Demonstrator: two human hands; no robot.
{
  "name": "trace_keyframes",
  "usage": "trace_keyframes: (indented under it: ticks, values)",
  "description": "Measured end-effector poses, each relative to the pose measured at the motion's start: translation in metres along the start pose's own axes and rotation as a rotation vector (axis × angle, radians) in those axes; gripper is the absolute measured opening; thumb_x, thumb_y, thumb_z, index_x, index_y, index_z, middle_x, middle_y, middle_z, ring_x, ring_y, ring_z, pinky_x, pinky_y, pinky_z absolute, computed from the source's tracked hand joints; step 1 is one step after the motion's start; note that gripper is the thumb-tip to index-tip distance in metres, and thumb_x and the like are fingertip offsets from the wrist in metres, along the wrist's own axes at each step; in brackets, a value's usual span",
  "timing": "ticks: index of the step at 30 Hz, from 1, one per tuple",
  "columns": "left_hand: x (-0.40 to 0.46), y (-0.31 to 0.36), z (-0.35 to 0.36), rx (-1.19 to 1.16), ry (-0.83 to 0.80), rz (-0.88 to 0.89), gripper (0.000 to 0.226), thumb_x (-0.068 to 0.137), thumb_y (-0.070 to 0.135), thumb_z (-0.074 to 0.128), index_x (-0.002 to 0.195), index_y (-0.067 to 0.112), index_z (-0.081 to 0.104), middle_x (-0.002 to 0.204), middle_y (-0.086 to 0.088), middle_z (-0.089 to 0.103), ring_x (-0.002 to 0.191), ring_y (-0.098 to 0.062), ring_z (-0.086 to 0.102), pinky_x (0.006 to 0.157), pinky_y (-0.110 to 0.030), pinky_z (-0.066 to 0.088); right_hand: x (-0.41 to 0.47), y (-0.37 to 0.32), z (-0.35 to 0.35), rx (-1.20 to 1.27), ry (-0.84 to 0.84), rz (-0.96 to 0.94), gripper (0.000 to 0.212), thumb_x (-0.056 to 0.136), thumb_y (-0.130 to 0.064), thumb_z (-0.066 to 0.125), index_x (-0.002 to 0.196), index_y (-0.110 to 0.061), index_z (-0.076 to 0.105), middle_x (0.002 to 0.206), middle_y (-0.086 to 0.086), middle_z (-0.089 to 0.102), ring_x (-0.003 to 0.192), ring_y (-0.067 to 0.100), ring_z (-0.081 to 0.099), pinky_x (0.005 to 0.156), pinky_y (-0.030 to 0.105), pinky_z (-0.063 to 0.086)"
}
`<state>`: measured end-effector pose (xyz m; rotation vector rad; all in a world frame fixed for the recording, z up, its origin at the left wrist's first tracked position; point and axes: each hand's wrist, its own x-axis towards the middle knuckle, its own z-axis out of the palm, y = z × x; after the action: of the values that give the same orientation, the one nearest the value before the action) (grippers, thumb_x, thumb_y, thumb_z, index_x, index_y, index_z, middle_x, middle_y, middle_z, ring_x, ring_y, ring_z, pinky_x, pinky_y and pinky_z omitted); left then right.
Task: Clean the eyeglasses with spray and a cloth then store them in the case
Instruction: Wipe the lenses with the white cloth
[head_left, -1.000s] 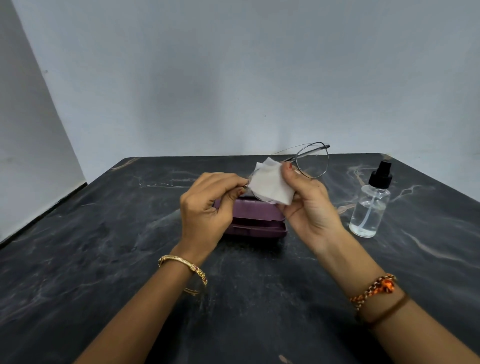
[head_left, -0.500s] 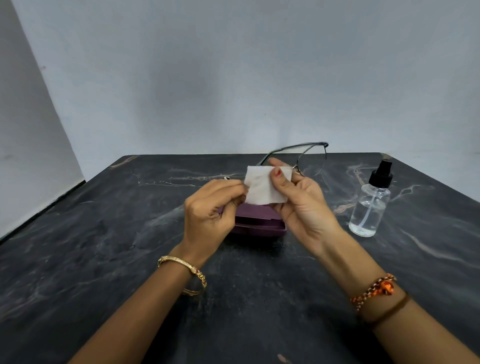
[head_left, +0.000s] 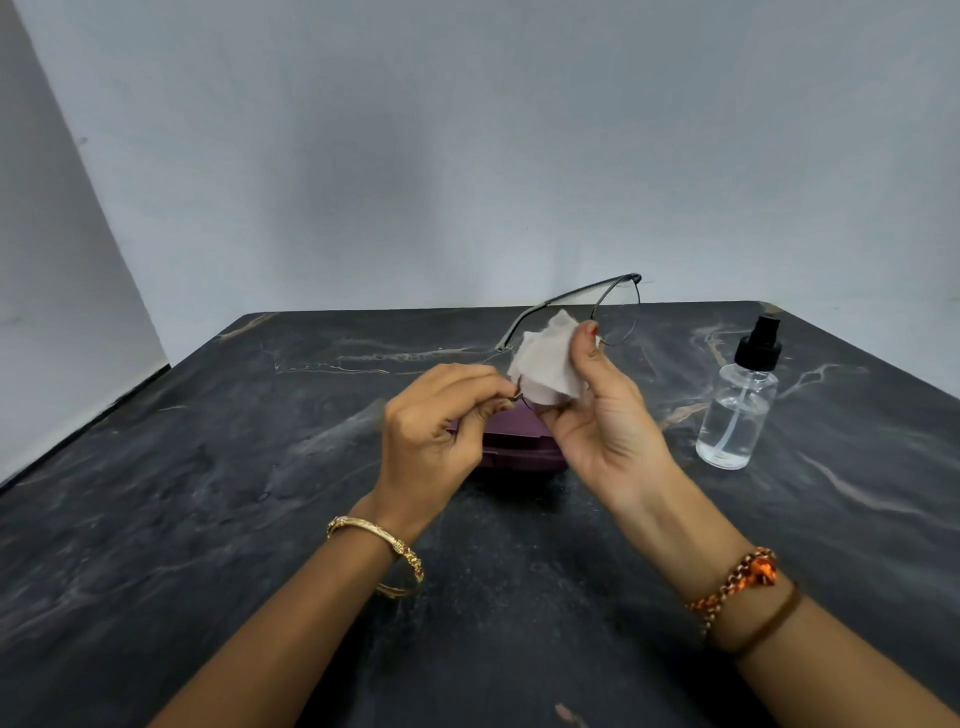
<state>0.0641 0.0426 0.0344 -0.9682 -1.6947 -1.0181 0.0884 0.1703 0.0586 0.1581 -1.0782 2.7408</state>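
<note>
One lens of the eyeglasses (head_left: 615, 312) was bare while the other lay wrapped in the cloth (head_left: 548, 364); half a second before, the cloth had been a flat square pinched in front of the frame, and now it was bunched around the nearer lens, so we judged the wiping well under way with storing yet to come. The glasses were thin, dark, wire-rimmed, held in the air above the case (head_left: 519, 441), one temple arm slanting up to the far hinge. Our right hand (head_left: 605, 415) held the cloth against the lens between thumb and fingers; our left hand (head_left: 436, 421) had its fingers pinched narrowly on the near frame end. The purple case lay closed on the counter (head_left: 208, 467), the spray bottle (head_left: 737, 400) upright well to its right.
</note>
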Motion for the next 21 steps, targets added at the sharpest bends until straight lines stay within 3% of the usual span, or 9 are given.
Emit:
trace_keyframes:
  ticks: [4, 10, 16, 21]
  values:
    - [-0.001, 0.0, -0.001, 0.011, 0.003, -0.03, 0.012, 0.068, -0.013, 0.064, 0.077, -0.006, 0.069, 0.076, -0.016, 0.07, 0.077, -0.013, 0.06, 0.072, -0.019, 0.052, 0.0, 0.0, -0.004, -0.059, -0.03, -0.02, 0.03, 0.06, -0.017, 0.063, 0.089, -0.014, 0.057, 0.082, 0.002, 0.066, 0.067, 0.008, 0.068, 0.057, 0.022, 0.057]
    - [0.006, -0.001, -0.006, -0.025, 0.051, -0.078, 0.016, 0.069, -0.014, 0.062, 0.081, -0.005, 0.069, 0.084, -0.003, 0.061, 0.077, -0.01, 0.06, 0.074, -0.012, 0.05, 0.003, -0.011, -0.006, -0.228, -0.129, -0.022, 0.038, 0.057, -0.007, 0.066, 0.094, -0.01, 0.058, 0.067, -0.004, 0.072, 0.066, 0.007, 0.068, 0.06, 0.019, 0.056]
    - [0.007, 0.002, -0.004, -0.021, 0.079, -0.052, 0.016, 0.069, -0.014, 0.064, 0.081, -0.005, 0.069, 0.083, -0.003, 0.062, 0.076, -0.012, 0.06, 0.074, -0.015, 0.051, 0.002, -0.009, -0.006, -0.072, -0.059, -0.004, 0.025, 0.063, -0.019, 0.062, 0.087, -0.014, 0.06, 0.067, -0.005, 0.07, 0.067, 0.01, 0.068, 0.056, 0.024, 0.057]
    - [0.002, 0.005, 0.0, 0.027, 0.034, 0.01, 0.016, 0.066, -0.017, 0.065, 0.077, -0.005, 0.069, 0.076, -0.015, 0.07, 0.076, -0.012, 0.059, 0.073, -0.017, 0.05, -0.002, 0.0, 0.0, 0.076, -0.031, -0.011, 0.045, 0.042, -0.031, 0.07, 0.083, -0.015, 0.06, 0.067, -0.001, 0.07, 0.063, 0.01, 0.068, 0.052, 0.021, 0.055]
